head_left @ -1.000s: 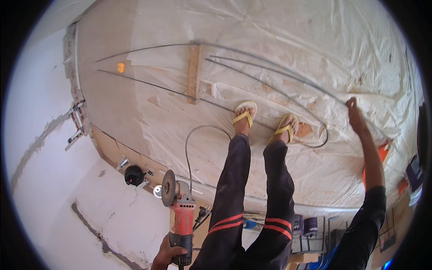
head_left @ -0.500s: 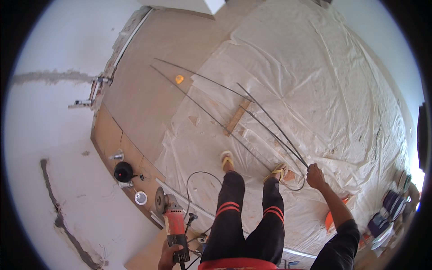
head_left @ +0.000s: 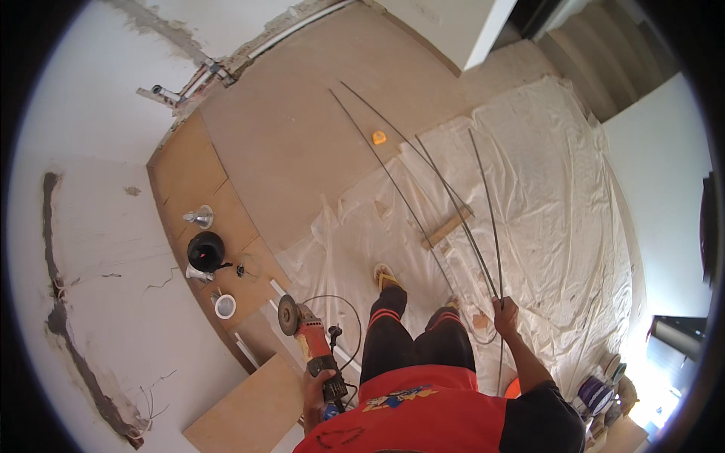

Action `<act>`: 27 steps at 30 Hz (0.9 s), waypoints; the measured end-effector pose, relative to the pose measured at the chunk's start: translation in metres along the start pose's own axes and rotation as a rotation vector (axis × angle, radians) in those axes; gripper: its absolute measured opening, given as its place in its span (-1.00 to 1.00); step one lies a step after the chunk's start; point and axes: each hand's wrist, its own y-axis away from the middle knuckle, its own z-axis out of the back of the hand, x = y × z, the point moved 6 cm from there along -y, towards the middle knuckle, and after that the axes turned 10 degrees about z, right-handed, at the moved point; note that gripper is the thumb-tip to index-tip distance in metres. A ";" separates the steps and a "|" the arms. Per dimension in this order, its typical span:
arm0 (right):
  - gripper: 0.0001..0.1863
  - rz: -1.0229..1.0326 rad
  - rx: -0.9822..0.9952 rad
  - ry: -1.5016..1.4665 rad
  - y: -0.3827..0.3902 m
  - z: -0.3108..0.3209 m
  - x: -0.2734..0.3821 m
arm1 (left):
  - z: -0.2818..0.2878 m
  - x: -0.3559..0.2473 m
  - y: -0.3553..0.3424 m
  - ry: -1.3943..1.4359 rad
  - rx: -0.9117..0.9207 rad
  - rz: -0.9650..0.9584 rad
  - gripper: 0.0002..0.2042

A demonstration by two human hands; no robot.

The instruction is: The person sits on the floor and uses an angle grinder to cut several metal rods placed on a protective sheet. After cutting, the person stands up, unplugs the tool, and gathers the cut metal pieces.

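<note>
My left hand (head_left: 316, 392) is wrapped round the dark body of a red and black angle grinder (head_left: 314, 341), with its grey disc at the upper end. Out to the right, my right hand (head_left: 507, 314) is closed on thin, dark metal rods (head_left: 484, 177) that fan forward over the floor; one end hangs behind the hand. Another long rod (head_left: 381, 166) lies ahead on the floor, crossing a short wooden block (head_left: 447, 229). A cable curves away from near the grinder.
Wrinkled plastic sheeting (head_left: 559, 219) covers much of the floor. A small yellow object (head_left: 379, 137) lies ahead. Along the left wall are a black round container (head_left: 205, 251), a lamp-like fitting (head_left: 201, 217) and a wooden board (head_left: 249, 404). Buckets (head_left: 595, 394) stand at lower right, stairs (head_left: 612, 57) far right.
My view has turned, bringing the stairs and more of my red shirt into sight. The held rods have swung to point more straight ahead. Both hands keep their hold.
</note>
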 end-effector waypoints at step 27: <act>-0.62 -0.049 0.111 0.155 -0.466 -0.316 0.084 | -0.043 -0.452 -0.541 -0.633 -0.616 -0.528 -0.45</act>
